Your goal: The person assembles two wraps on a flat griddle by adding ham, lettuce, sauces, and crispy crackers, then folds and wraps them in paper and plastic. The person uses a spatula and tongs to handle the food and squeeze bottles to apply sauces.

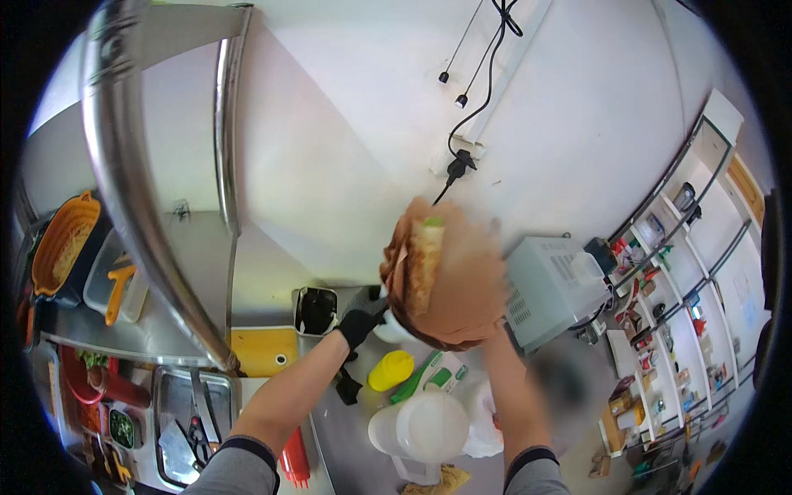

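My left grip [363,315] grasps blurred brown paper [472,289] bearing a browned roll [425,268]; my right grip, hidden behind the paper, I cannot tell.

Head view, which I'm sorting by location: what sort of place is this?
Probably a food-preparation kitchen: food in brown paper, chopped greens and a metal tray point that way.

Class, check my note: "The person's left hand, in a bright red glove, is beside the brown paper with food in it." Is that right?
Not quite: the glove is dark, black to grey, not bright red, as the head view shows. The rest stands: the person's left hand is beside the brown paper with food in it.
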Tool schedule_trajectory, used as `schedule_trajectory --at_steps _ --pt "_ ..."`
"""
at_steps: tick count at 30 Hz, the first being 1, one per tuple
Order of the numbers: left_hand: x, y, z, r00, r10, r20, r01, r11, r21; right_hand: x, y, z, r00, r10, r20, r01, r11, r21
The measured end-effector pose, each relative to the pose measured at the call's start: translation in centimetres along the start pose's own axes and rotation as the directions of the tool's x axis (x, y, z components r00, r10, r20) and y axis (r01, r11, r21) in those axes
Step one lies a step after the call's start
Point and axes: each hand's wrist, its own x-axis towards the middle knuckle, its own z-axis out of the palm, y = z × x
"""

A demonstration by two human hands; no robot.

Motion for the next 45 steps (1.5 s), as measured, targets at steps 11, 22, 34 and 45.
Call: schedule_trajectory --at_steps 11,22,34,45 --pt "-26.1 19.5 4.3 0.944 0.329 0.017 -0.325 0.939 -0.116 -22.1 -8.0 -10.1 0.934 -0.358 -0.001 0.280 0.729 0.624" --pt "-77.7 16.2 9.0 0.468 0.413 -0.782 0.133 0.841 0.524 -53.2 -0.7 9.5 0.509 -0.503 0.699 -0.257 0.686 0.681" --pt "-127.9 -3.0 15.4 -0.102 0.307 -0.946 -0.546 0.778 0.312 -95.2 5.2 28.9 -0.610 -0.268 0.746 -0.404 0.915 -0.001" --pt "-162.0 -3.6 9.8 -0.466 0.127 -0.876 -0.175 0.957 0.232 -134.1 10.9 41.1 -0.573 -0.372 0.730 0.386 0.663 0.641"
